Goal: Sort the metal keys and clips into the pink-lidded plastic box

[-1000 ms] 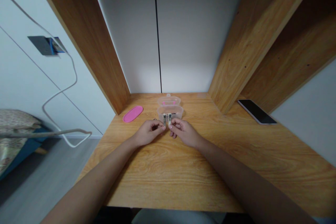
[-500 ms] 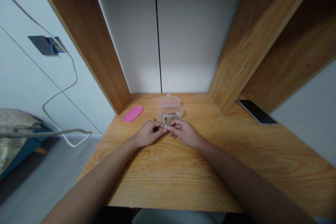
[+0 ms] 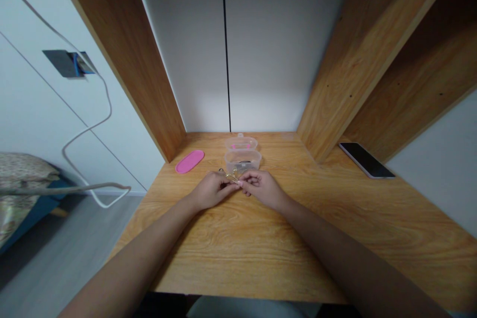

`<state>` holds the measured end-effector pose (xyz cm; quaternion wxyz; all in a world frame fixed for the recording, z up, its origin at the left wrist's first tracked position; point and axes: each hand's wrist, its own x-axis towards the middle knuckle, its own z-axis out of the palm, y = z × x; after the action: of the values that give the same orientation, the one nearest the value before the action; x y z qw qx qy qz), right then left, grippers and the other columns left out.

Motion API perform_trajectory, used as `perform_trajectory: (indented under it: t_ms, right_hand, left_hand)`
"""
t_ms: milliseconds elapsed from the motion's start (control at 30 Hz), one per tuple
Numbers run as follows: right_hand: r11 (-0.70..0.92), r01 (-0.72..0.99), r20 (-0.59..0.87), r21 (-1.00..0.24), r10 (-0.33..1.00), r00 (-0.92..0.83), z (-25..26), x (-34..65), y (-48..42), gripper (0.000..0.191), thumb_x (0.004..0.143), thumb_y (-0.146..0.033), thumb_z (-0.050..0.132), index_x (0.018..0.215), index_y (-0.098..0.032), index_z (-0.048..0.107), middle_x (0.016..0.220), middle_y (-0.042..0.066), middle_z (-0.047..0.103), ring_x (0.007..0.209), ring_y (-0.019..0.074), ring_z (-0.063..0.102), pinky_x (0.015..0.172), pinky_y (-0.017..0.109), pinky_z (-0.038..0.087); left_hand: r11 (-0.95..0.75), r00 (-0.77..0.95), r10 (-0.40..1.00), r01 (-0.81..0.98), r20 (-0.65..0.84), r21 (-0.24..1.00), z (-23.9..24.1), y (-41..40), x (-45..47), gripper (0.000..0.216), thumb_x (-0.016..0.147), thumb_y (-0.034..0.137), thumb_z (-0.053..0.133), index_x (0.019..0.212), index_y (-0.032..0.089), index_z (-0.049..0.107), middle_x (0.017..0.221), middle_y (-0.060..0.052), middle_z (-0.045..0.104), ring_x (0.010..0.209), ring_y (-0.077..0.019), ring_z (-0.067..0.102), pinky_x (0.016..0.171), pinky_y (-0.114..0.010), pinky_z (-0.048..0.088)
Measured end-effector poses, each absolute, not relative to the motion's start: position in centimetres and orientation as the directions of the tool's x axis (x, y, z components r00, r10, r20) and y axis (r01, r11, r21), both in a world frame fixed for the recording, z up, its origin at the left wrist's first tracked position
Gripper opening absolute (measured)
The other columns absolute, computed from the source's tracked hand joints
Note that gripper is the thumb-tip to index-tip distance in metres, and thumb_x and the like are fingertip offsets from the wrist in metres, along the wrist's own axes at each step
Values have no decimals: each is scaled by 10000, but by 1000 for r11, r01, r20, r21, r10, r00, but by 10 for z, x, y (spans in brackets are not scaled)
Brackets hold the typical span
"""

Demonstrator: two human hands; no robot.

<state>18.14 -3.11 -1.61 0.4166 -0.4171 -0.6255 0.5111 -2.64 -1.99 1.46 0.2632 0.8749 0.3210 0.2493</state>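
Head view. The grip of the left hand (image 3: 210,190) is closed: thumb and forefinger pinch a small metal piece (image 3: 232,176) of pale gold tint. The grip of the right hand (image 3: 263,189) is closed as well, and its fingertips (image 3: 243,184) meet those of the left hand at the near end of the same piece. We cannot tell the exact form of the piece, as it is too small in the picture. We note that it projects away from the person, tilted to the left, just above the worktop (image 3: 261,238).

Both hands rest low over the middle of the worktop, and both forearms reach in from the near edge. Just beyond the fingertips stands a clear plastic box (image 3: 243,160), open at the top, with a dark item inside that we cannot make out. The metal piece is just in front of the box's near left corner. A second clear box (image 3: 240,142) stands directly behind the first, close to the white back panel (image 3: 261,59), and shows something pink inside.

A pink oval lid (image 3: 190,161) lies flat on the worktop to the left of the boxes, well apart from the hands. A dark phone (image 3: 366,159) lies face up at the far right, beyond the wooden upright (image 3: 335,74). On the left wall we record a charger (image 3: 65,63) with a white cable (image 3: 85,131) that hangs down from it.
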Motion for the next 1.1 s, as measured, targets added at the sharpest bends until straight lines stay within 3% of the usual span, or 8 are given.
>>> perform_trajectory:
  t_ms: [167,333,567,667,867,1000,1100]
  right_hand:
    - [202,100,173,-974,954,-244,-11,180,-34,305,796,-487,728,851,-195,660,758,6,674,627,134,631,562,261,528]
    - [269,139,267,-953,963,-37,-8,185,-28,334,785,-515,725,855,-193,672,782,55,710,680,178,674,587,286,550]
    - [346,328,415,-879,894,170,-1,200,-14,265,838,-428,679,917,-176,697,827,85,729,669,192,664,632,328,552]
    - [392,443,503,-806,849,163,5,203,-10,215,855,-371,658,934,-183,727,858,82,728,706,207,654,677,353,541]
    - [500,608,644,-616,765,24,12,203,-7,137,874,-291,648,933,-237,759,983,72,755,977,278,626,942,447,462]
    - [522,749,722,-407,687,-86,11,204,-6,183,936,-304,601,994,-254,767,989,54,765,944,267,601,898,441,449]
    - [492,789,725,-367,683,-89,8,205,-3,208,950,-330,591,1033,-273,773,980,56,763,953,269,588,886,445,436]
  left_hand:
    - [-631,611,732,444,300,636,17,-21,-28,297,969,410,575,977,201,787,856,-58,763,754,-171,659,712,-263,461]
    - [-615,573,761,485,305,621,18,-21,-30,278,958,391,587,973,199,787,814,-53,737,692,-153,629,666,-260,444]
    - [-627,517,776,567,362,534,21,-15,-36,295,960,351,564,872,164,775,763,-65,719,682,-158,615,668,-272,435]
    - [-610,451,792,619,412,495,20,-10,-43,295,959,344,561,850,163,767,744,-64,715,662,-159,605,655,-275,422]
    - [-511,303,846,696,438,505,14,1,-55,301,954,371,560,873,176,775,777,-71,741,696,-180,626,646,-279,411]
    - [-472,247,861,711,444,522,12,4,-57,334,956,399,550,855,170,771,757,-69,735,668,-171,616,615,-270,388]
    - [-461,228,864,716,448,524,11,5,-57,348,953,410,547,817,170,757,715,-59,721,635,-163,603,592,-264,369]
